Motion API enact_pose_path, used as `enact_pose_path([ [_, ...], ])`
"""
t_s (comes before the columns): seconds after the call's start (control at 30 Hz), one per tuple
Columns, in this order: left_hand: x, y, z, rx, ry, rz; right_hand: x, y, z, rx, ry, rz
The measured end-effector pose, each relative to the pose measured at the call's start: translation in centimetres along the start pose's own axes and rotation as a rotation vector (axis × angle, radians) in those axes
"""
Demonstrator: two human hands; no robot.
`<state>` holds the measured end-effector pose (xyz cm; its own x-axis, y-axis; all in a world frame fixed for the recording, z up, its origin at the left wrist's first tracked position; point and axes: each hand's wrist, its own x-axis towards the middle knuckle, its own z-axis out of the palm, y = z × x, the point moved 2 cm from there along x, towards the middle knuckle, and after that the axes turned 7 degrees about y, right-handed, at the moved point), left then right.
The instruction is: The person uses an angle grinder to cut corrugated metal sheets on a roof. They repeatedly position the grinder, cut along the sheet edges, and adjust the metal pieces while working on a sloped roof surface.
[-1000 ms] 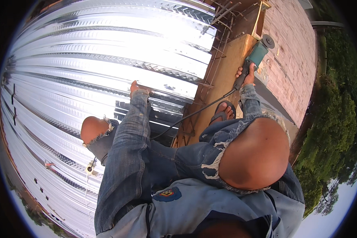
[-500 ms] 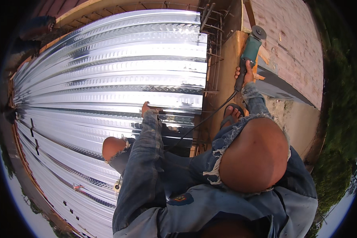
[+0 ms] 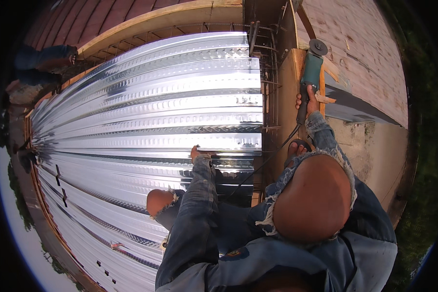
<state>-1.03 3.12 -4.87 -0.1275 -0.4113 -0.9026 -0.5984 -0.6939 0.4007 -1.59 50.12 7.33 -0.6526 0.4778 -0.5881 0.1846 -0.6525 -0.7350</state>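
Note:
In my right hand [image 3: 310,100] is a green angle grinder [image 3: 311,70], gripped round its dark rear handle. Its round disc [image 3: 318,47] points away from me, over the wooden formwork edge. A black power cord [image 3: 272,153] runs from the handle back toward my legs. My left hand [image 3: 195,153] rests on a rib of the shiny corrugated metal decking [image 3: 180,104], well to the left of the grinder. One digit shows stretched forward; the others are mostly hidden.
Steel rebar [image 3: 272,78] lines the gap beside the decking's cut ends. My sandalled foot [image 3: 297,148] stands on a narrow ledge. Right of it lies a drop beside a pinkish roof panel [image 3: 365,48]. Another person's legs [image 3: 44,61] are at the far left.
The whole view has shifted, so everything sits lower and further right in the picture. Both hands keep their places on the grinder and decking.

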Motion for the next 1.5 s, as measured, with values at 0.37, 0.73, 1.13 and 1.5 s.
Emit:
enact_pose_path([
  [0.37,-4.7,1.5,2.5,0.019,0.195,-0.043,0.6,-1.5,1.5,-0.088,-0.011,-0.051],
  [0.73,-20.5,16.2,-0.1,0.59,-0.472,1.313,3.2,1.6,-0.7,0.036,-0.354,0.209],
  [1.13,-21.4,18.4,-14.9,1.051,0.133,1.493,3.2,1.0,-0.5,0.084,-0.368,0.267],
  [1.5,-11.9,22.2,-6.0,1.383,-0.216,1.442,0.7,-1.6,1.9,0.108,-0.147,0.035],
])
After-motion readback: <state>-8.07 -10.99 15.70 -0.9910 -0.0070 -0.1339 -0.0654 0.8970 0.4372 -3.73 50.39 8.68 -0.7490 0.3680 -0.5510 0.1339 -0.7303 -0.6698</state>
